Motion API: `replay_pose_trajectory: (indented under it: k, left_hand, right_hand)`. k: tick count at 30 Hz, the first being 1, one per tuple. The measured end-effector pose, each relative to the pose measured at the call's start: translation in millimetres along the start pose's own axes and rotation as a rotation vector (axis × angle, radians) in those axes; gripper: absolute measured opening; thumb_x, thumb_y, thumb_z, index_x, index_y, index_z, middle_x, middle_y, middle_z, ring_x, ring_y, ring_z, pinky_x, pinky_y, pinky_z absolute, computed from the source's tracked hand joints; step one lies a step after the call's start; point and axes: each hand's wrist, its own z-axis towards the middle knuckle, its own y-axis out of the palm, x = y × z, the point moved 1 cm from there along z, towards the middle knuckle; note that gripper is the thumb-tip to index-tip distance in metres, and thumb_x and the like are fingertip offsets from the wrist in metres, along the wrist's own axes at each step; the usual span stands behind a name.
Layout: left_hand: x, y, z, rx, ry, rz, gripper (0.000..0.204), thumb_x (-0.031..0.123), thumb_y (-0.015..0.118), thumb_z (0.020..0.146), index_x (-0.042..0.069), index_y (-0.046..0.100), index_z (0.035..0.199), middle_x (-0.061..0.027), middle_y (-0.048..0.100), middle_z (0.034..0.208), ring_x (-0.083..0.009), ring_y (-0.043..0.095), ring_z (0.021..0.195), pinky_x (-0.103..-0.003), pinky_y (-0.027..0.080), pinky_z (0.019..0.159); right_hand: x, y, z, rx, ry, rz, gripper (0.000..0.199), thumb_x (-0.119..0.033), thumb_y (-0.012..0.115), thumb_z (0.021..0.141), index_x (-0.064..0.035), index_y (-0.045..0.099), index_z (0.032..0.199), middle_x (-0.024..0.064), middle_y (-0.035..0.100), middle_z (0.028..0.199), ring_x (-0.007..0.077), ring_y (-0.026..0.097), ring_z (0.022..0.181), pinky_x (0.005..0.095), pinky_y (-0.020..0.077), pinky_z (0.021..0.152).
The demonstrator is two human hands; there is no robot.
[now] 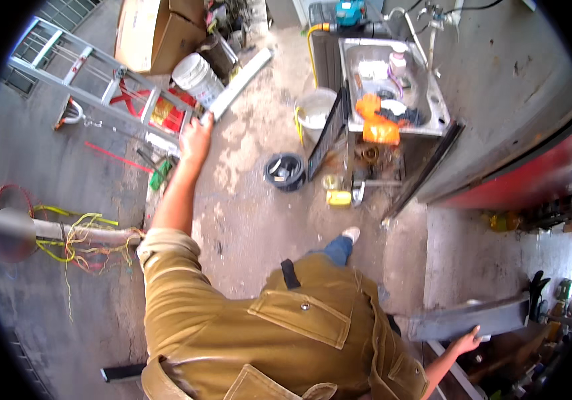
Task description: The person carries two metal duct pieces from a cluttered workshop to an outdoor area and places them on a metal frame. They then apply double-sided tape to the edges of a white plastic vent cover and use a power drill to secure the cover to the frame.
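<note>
My left hand (pixel 196 139) reaches forward on the left, its fingers closed at the near end of a long white bar (pixel 240 83). The bar slants away to the right, past a white bucket (pixel 197 77); whether it is hollow does not show. Low on the right, my right hand (pixel 464 343) is held out from my side with its fingers closed. A small pale thing shows at its fingertips, too small to name. Just beyond this hand lies a long grey metal panel (pixel 469 321).
An aluminium ladder (pixel 109 90) leans at the left, near a cardboard box (pixel 159 33). Ahead stands a metal sink (pixel 436 110) with orange cloth-like material (pixel 380 123). A black tub (pixel 284 171) and a pale bucket (pixel 316 110) sit on the floor. Tangled cords (pixel 76 243) hang from a pole.
</note>
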Motion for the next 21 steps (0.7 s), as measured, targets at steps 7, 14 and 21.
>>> replay_pose_trajectory:
  k: [7, 14, 21]
  left_hand:
    - [-61, 14, -83, -0.066, -0.106, -0.063, 0.061, 0.006, 0.048, 0.084, 0.026, 0.033, 0.139, -0.0133, 0.053, 0.098, -0.0287, 0.058, 0.091, -0.041, 0.053, 0.067]
    - [-74, 32, -135, -0.241, -0.258, -0.126, 0.062, 0.002, 0.046, 0.085, 0.023, 0.031, 0.141, -0.0167, 0.055, 0.099, -0.0321, 0.06, 0.092, -0.046, 0.052, 0.074]
    - [-47, 35, -149, -0.281, -0.112, -0.094, 0.059, 0.003, 0.047, 0.085, 0.021, 0.032, 0.14, -0.0158, 0.054, 0.101, -0.03, 0.06, 0.092, -0.043, 0.053, 0.071]
  right_hand:
    - [-24, -14, -12, -0.048, 0.018, 0.037, 0.031, -0.014, 0.057, 0.091, 0.0078, 0.053, 0.113, 0.0139, 0.059, 0.108, 0.0212, 0.054, 0.089, 0.0358, 0.047, 0.081]
    - [-10, -41, -6, -0.096, 0.004, 0.029, 0.03, -0.012, 0.055, 0.092, 0.0067, 0.053, 0.114, 0.0125, 0.059, 0.109, 0.021, 0.055, 0.089, 0.0345, 0.0475, 0.08]
    - [2, -68, 1, -0.04, 0.015, 0.021, 0.031, -0.014, 0.058, 0.09, 0.0054, 0.054, 0.113, 0.0121, 0.059, 0.108, 0.0205, 0.056, 0.088, 0.0339, 0.0478, 0.079]
